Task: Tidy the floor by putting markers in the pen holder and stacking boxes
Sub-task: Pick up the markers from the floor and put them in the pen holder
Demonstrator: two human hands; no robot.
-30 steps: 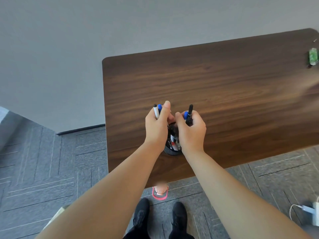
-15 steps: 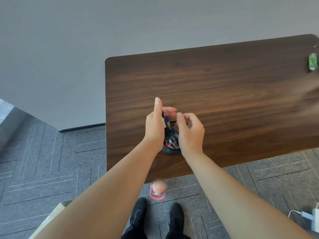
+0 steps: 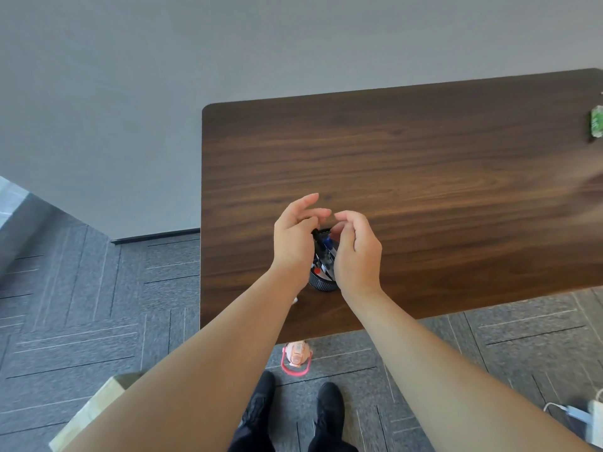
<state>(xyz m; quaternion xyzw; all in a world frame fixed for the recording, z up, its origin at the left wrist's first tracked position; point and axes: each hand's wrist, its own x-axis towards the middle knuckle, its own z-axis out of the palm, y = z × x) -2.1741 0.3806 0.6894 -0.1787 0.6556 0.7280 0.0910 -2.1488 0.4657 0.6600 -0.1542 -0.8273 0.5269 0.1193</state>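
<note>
pen holder (image 3: 323, 282): black, round, on our counter (image 3: 424, 177), packed with markers (image 3: 326, 247) | left hand (image 3: 295, 236), right hand (image 3: 355, 252): loosely open, empty, flanking it

A big brown wooden table (image 3: 408, 177) fills the middle. Near its front edge stands a round black pen holder (image 3: 323, 282) with markers (image 3: 324, 252) sticking up inside it. The left hand (image 3: 295, 238) is at 9 o'clock of the holder and the right hand (image 3: 355, 251) is at 3 o'clock, both with fingers curled loose and holding nothing. At 6 o'clock, on the grey carpet floor (image 3: 98, 305), sits a small pink thing with a red ring (image 3: 296, 357), and below it two black shoes (image 3: 293, 409). A cardboard box (image 3: 88, 415) corner shows at 7 o'clock. A small green thing (image 3: 596, 120) lies at 2 o'clock on the table.
</note>
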